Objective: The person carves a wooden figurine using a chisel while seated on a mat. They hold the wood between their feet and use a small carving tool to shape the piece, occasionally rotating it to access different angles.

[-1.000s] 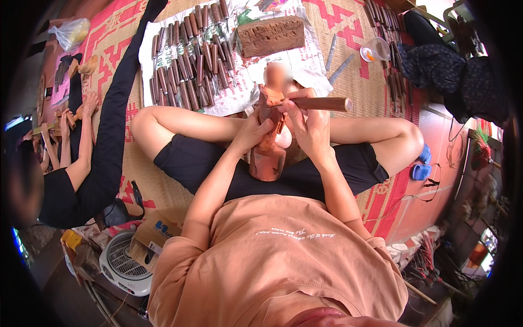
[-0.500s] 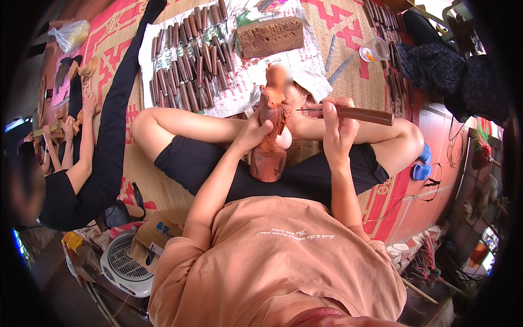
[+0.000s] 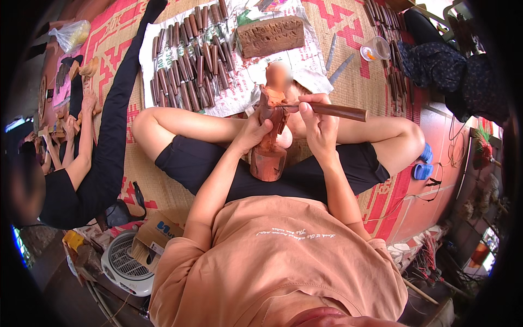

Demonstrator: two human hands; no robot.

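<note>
Between my legs stands a reddish-brown carved wooden figure [image 3: 268, 164], with a rounded head and a blocky base. My left hand [image 3: 253, 132] is wrapped round its middle, the thumb toward me. In my right hand [image 3: 320, 126] is a carving chisel [image 3: 344, 111] with a long brown handle, gripped between thumb and fingers. Its thin blade points left and meets the figure's upper part, just below the head. The tip itself is too small to make out against the wood.
Several brown-handled chisels [image 3: 192, 96] lie in rows on a white sack [image 3: 146, 65], beside a brown block [image 3: 271, 37]. A clear plastic cup [image 3: 376, 49] stands on the mat, near more tools. At the left, another person [image 3: 68, 191] sits working; a grey fan [image 3: 128, 261] is nearby.
My right hand has moved left with the chisel, bringing the blade from beside the figure onto its upper part. My left hand and the figure stay in place.
</note>
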